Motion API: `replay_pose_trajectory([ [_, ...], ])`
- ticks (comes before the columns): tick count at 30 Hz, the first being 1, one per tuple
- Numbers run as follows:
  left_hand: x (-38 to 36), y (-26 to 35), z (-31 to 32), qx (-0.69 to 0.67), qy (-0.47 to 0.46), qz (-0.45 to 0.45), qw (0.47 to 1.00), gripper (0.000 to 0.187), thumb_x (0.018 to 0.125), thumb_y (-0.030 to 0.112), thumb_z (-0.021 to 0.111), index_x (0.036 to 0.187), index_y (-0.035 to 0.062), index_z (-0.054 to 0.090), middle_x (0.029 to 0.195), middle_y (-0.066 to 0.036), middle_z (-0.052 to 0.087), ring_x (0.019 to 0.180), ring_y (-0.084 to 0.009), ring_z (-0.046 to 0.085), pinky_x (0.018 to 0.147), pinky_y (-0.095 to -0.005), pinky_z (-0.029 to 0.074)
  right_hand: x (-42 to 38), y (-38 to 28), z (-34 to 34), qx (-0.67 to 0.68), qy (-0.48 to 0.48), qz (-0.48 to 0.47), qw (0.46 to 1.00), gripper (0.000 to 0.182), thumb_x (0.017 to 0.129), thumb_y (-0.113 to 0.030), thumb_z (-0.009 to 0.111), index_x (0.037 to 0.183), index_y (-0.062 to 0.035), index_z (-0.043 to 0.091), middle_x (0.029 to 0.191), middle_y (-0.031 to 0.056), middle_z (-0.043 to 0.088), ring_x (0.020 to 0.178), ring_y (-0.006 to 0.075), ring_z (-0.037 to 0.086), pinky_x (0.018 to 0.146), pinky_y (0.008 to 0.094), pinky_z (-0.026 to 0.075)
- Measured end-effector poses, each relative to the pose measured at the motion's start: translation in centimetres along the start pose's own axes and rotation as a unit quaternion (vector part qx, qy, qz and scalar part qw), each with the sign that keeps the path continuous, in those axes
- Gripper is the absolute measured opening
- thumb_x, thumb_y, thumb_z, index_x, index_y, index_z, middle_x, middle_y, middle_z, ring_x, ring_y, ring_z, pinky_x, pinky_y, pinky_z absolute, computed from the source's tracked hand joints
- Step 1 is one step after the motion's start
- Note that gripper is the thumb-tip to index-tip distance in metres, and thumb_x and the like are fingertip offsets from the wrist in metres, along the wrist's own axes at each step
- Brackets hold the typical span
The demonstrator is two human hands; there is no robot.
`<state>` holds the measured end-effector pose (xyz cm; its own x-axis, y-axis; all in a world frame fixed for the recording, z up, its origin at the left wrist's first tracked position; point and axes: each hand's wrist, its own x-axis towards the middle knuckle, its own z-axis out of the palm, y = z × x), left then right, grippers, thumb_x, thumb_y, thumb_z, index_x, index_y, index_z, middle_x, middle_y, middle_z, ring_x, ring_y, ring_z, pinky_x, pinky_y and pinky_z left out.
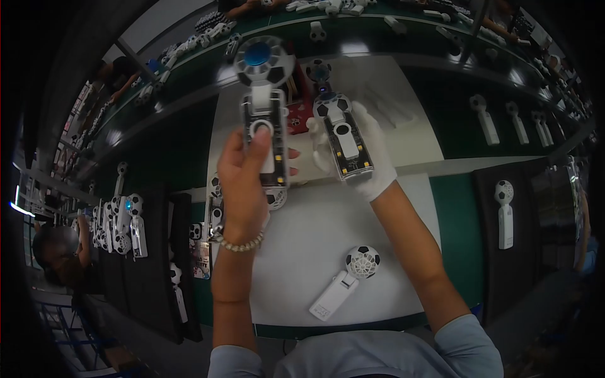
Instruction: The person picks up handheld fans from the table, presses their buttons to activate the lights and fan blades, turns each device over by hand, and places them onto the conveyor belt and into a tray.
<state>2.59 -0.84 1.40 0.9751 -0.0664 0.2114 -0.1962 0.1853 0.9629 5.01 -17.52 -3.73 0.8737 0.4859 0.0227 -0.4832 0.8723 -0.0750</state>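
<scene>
My bare left hand (244, 170) grips a handheld fan (275, 107) upright, with the thumb on its round button. That fan has a see-through body with circuitry and a football-patterned head, blue at the centre and a little blurred. In a white glove, my right hand (372, 167) holds a second handheld fan (348, 148) of the same kind, its head folded at the top. Below both hands, a white fan (337, 293) with a football-patterned head lies on the white mat (403, 252). More fans (276, 198) sit partly hidden behind my left wrist.
Beyond the hands is a red box (301, 118), partly covered. Black trays (148, 283) with fans stand at left, and another black tray (523, 233) with a white fan is at right. A green conveyor (372, 31) carrying fans crosses the back. Other people are around.
</scene>
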Motion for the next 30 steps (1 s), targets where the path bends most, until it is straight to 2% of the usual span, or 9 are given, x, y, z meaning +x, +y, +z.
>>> replay_pose_trajectory([
  [3,-1.4,-0.7,1.8,-0.101,-0.032,-0.021,0.994,0.032,0.088,0.025,0.046,0.105,-0.0026,0.045,0.093,-0.015,0.058,0.075,-0.0202,0.062,0.057,-0.031,0.056,0.2,0.4,-0.4,0.042,-0.018,0.019,0.999,0.032,0.081,-0.018,0.045,0.107,0.0008,0.045,0.09,0.0134,0.055,0.073,0.0235,0.061,0.061,0.041,0.055],
  [5,-1.8,-1.1,2.2,-0.112,-0.036,-0.023,0.993,0.034,0.088,0.023,0.046,0.11,-0.0027,0.042,0.098,-0.016,0.056,0.08,-0.0231,0.062,0.059,-0.034,0.056,-0.4,0.2,-0.7,-0.044,-0.106,0.033,0.993,0.037,0.08,-0.013,0.047,0.113,0.0024,0.043,0.094,0.0154,0.056,0.076,0.0244,0.062,0.06,0.0403,0.056],
  [6,-2.1,-1.0,2.5,-0.14,-0.041,-0.024,0.989,0.034,0.087,0.02,0.046,0.112,-0.0029,0.041,0.101,-0.017,0.055,0.084,-0.0246,0.061,0.062,-0.0353,0.056,-0.4,-0.1,-1.4,-0.062,-0.114,0.028,0.991,0.043,0.078,-0.012,0.048,0.117,0.0031,0.039,0.102,0.0187,0.055,0.082,0.0264,0.061,0.06,0.0398,0.057],
  [10,-1.7,-1.6,1.8,-0.139,-0.033,0.005,0.99,0.035,0.085,0.013,0.047,0.115,-0.0033,0.038,0.107,-0.018,0.052,0.092,-0.0285,0.058,0.071,-0.0399,0.054,-0.7,0.4,0.8,-0.195,0.003,-0.068,0.978,0.046,0.074,-0.011,0.05,0.117,0.0025,0.04,0.113,0.023,0.049,0.095,0.029,0.057,0.07,0.0385,0.055],
  [14,-1.3,-1.8,1.3,-0.096,-0.015,0.045,0.994,0.035,0.084,0.01,0.047,0.115,-0.0038,0.038,0.107,-0.019,0.052,0.094,-0.0291,0.057,0.075,-0.0416,0.053,-0.5,0.4,1.0,-0.25,0.003,-0.086,0.964,0.039,0.074,-0.012,0.051,0.11,0.0015,0.042,0.112,0.0241,0.05,0.096,0.0314,0.056,0.077,0.0391,0.052],
  [21,-0.8,-1.4,0.8,-0.112,-0.011,0.041,0.993,0.033,0.083,0.009,0.048,0.112,-0.004,0.04,0.103,-0.018,0.054,0.091,-0.0293,0.058,0.073,-0.041,0.053,-0.9,0.5,1.3,-0.267,0.031,-0.091,0.959,0.033,0.079,-0.011,0.05,0.108,0.0026,0.043,0.109,0.0269,0.051,0.093,0.0319,0.058,0.077,0.0382,0.053],
  [23,-0.9,-1.4,0.7,-0.117,-0.012,0.041,0.992,0.032,0.083,0.009,0.049,0.111,-0.0039,0.04,0.102,-0.018,0.054,0.091,-0.0295,0.059,0.072,-0.0411,0.053,-1.5,0.8,2.5,-0.372,0.06,-0.119,0.919,0.032,0.081,-0.012,0.052,0.107,0.0031,0.044,0.108,0.0245,0.052,0.092,0.0296,0.058,0.076,0.0377,0.053],
  [28,-0.8,-1.0,0.3,-0.137,-0.025,0.024,0.99,0.035,0.083,0.01,0.047,0.114,-0.0039,0.039,0.105,-0.021,0.053,0.092,-0.031,0.058,0.073,-0.0425,0.053,-1.7,1.6,3.3,-0.415,0.032,-0.171,0.893,0.033,0.081,-0.012,0.055,0.108,0.0034,0.044,0.106,0.0187,0.054,0.091,0.0256,0.058,0.071,0.0353,0.054],
  [30,-0.8,-0.7,0.3,-0.14,-0.025,0.015,0.99,0.036,0.083,0.01,0.046,0.115,-0.0039,0.038,0.107,-0.022,0.052,0.093,-0.0314,0.057,0.074,-0.043,0.052,-1.9,1.8,3.8,-0.476,0.043,-0.186,0.858,0.044,0.079,-0.016,0.054,0.116,0.0031,0.04,0.112,0.0187,0.051,0.096,0.0273,0.056,0.075,0.0352,0.053],
])
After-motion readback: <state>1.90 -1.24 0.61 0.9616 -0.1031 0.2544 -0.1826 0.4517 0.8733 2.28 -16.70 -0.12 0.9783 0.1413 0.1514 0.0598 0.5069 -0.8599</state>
